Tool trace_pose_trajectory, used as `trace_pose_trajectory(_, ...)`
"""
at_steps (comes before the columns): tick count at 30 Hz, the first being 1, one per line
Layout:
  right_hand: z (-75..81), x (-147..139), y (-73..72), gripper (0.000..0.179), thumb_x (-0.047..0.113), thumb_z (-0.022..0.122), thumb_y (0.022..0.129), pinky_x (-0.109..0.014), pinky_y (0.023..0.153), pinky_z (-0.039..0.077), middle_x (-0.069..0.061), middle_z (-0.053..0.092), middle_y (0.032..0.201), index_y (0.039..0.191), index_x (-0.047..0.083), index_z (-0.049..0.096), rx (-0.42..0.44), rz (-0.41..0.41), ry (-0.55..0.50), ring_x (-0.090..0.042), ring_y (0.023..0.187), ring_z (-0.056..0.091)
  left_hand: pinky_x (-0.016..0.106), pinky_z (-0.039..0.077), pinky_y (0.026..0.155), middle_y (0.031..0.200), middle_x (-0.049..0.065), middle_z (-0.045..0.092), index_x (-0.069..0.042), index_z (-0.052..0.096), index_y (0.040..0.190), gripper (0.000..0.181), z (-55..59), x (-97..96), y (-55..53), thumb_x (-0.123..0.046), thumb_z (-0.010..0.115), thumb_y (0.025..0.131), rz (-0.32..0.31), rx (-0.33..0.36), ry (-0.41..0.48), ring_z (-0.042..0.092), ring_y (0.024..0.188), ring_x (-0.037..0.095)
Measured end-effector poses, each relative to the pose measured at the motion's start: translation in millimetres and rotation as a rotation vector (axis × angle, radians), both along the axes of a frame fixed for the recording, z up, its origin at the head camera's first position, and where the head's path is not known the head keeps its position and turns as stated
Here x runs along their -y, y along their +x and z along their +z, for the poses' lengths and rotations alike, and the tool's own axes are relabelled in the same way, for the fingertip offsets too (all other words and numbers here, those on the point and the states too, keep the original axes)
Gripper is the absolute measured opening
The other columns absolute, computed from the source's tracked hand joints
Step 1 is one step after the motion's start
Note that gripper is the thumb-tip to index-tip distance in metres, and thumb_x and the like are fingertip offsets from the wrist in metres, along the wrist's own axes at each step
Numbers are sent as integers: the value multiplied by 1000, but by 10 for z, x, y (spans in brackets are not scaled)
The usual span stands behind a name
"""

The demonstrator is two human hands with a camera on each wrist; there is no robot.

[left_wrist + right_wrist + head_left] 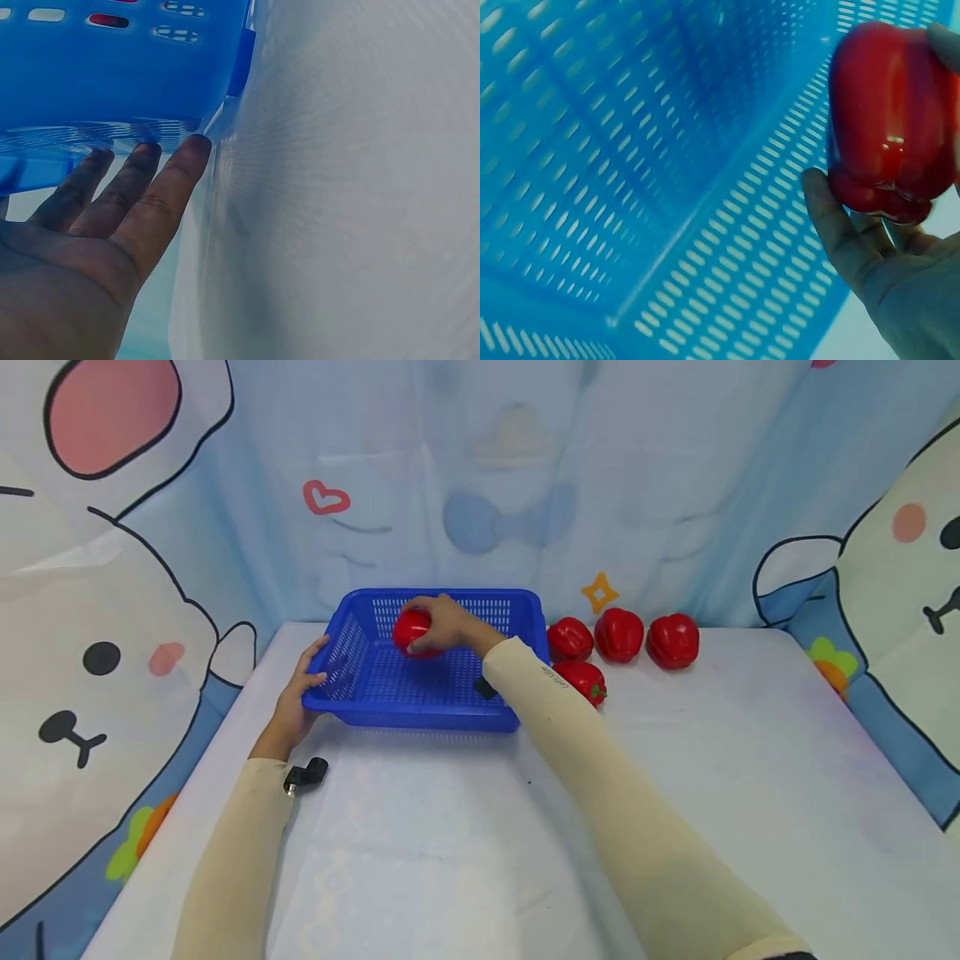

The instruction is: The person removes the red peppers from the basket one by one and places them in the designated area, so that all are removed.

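A blue plastic basket [420,717] with slotted walls stands at the back of the table. My left hand [295,697] holds its left side, the thumb over the rim. In the left wrist view, fingers [161,196] reach up under the rim against the outer wall. Inside the basket's space, my right hand [450,625] grips a glossy red bell pepper [410,631]. The right wrist view shows the pepper [889,112] between thumb and fingers, above the slotted floor. Whether it touches the floor I cannot tell.
Several red bell peppers lie right of the basket: one near the rim [570,639], a middle one [619,635], a far right one [672,641], and one with its green stem showing [582,680]. A patterned curtain [480,485] hangs behind the white table [420,843].
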State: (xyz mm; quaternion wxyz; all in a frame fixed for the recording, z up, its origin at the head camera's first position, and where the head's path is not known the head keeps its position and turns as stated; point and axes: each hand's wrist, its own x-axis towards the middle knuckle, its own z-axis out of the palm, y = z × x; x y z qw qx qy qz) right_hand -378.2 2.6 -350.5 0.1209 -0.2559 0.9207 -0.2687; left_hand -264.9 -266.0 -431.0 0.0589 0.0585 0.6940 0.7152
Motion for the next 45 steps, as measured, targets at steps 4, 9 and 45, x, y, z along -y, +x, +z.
trace_pose_trajectory(4,68,-144,87,73,29,79,79,-46,97,53,-13,41,144,144,26,45,-9,-36,-107,-34,132,42,35,39,98,164,4,12,-47,18,153,62,-3,16,8,-22,31,97,3,2,-2,29,140,32)
trace_pose_trajectory(9,173,-424,225,75,28,81,79,-46,96,53,-11,41,145,143,27,44,-22,-109,-266,-32,132,43,34,39,98,164,4,11,-47,19,153,62,9,13,15,-21,30,98,-5,13,14,29,139,30)
trace_pose_trajectory(45,-136,-2725,1200,96,23,80,80,-65,93,47,-25,29,154,156,13,21,-98,-686,-208,-48,140,28,37,37,100,164,2,11,-48,19,152,61,24,3,14,-23,30,98,-5,2,15,30,137,28)
